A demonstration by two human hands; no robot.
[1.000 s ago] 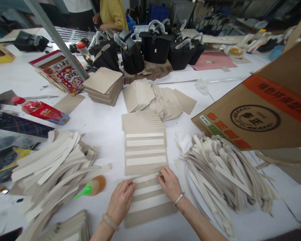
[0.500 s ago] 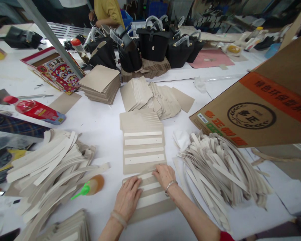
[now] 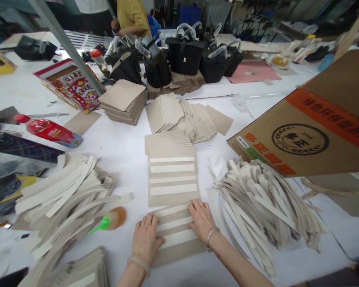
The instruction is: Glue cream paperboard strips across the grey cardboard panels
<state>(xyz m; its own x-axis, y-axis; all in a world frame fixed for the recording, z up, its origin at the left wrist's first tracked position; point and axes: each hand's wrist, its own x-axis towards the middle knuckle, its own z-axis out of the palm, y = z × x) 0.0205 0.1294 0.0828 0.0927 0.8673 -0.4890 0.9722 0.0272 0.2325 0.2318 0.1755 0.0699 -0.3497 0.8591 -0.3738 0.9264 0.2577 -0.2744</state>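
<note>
A beige board panel point(image 3: 179, 250) with pale strips across it lies in front of me on the white table. My left hand point(image 3: 145, 240) holds its left edge, the fingers bent at the side and the thumb on the face. On the opposite edge my right hand point(image 3: 202, 221) has its fingers curled at the upper right corner; the fingertips are partly hidden. Just beyond lies a row of overlapping panels point(image 3: 172, 179) with similar strips. Loose pale strips point(image 3: 266, 203) are heaped right of my right hand. A small bottle with a green nozzle point(image 3: 116, 218) lies left of my left hand.
Another strip heap point(image 3: 68, 191) lies at left, with stacked panels point(image 3: 86, 267) below it. A cardboard box flap point(image 3: 302, 135) leans in at right. Board stacks point(image 3: 124, 99) and black handbags point(image 3: 185, 54) stand farther back. A person in yellow point(image 3: 134, 18) is across the table.
My hands have moved apart toward the panel's two side edges. The panel has shifted slightly, and more of its upper strip shows between the hands. The whole view has drifted a little.
</note>
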